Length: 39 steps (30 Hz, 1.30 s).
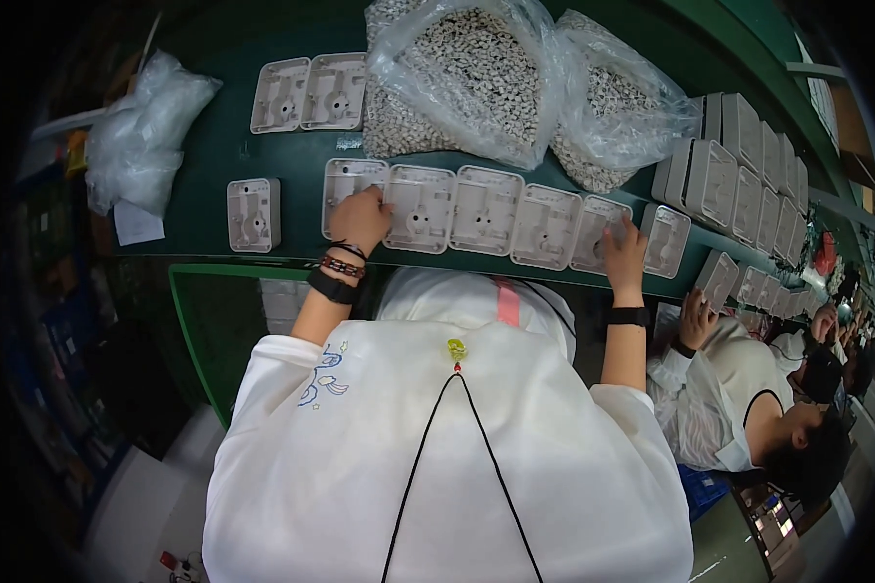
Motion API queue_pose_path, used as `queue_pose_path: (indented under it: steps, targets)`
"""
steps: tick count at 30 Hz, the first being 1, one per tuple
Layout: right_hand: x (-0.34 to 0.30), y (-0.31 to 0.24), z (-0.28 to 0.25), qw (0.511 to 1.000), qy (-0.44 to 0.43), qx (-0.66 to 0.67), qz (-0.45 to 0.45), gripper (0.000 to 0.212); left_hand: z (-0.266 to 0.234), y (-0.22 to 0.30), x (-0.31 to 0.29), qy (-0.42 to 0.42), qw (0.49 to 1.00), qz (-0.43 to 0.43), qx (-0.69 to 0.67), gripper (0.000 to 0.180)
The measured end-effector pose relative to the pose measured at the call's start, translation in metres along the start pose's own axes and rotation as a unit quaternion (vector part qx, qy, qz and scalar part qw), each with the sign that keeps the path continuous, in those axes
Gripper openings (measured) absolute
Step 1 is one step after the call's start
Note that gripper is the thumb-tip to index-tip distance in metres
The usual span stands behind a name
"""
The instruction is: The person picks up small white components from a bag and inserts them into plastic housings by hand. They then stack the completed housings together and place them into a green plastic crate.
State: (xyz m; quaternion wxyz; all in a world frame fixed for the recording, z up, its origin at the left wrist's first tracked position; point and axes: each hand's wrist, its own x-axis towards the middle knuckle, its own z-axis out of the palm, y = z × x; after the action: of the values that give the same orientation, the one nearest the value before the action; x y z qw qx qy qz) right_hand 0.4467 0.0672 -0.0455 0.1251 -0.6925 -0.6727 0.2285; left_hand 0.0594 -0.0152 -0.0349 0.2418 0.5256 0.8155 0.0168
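A row of shallow, light grey plastic box housings lies along the near edge of the green table, their hollow sides up. My left hand is over the leftmost housing of the row, its fingers curled down into it. Whatever the fingertips hold, if anything, is hidden. Farther right, my right hand reaches over another housing with its fingers apart, touching the inside or rim. No part shows in that hand. One more housing sits just right of it.
Large clear bags of small pale parts stand behind the row. Stacked housings rise at right. A single housing, a pair and a crumpled plastic bag lie left. A co-worker sits at right.
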Motion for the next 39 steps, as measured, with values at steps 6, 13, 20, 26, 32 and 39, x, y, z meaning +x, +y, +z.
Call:
queue_pose_path:
  steps: [6,13,20,26,32,39]
  targets:
    - [0.002,-0.052,-0.011,0.975,0.041,-0.16,-0.146,0.041,0.015,0.029,-0.007,-0.056,0.998,0.001,-0.014,0.027]
    - [-0.029,-0.204,0.011,0.932,-0.112,0.122,-0.321,0.033,-0.041,0.042,-0.024,-0.07,0.941,0.028,-0.329,0.042]
    - [-0.045,-0.261,0.046,0.902,-0.116,0.16,-0.383,0.034,-0.048,0.017,-0.025,-0.17,0.599,-0.021,-0.782,0.056]
    - [-0.05,-0.266,0.061,0.906,-0.098,0.081,-0.403,0.035,-0.041,0.009,-0.031,-0.148,0.523,-0.06,-0.837,0.036]
    - [-0.05,-0.258,0.071,0.897,-0.083,0.085,-0.425,0.034,-0.031,0.0,-0.034,-0.161,0.488,-0.066,-0.855,0.025]
    - [-0.038,-0.257,0.066,0.879,-0.124,0.109,-0.446,0.035,-0.03,-0.014,-0.041,-0.257,0.61,-0.049,-0.748,0.022]
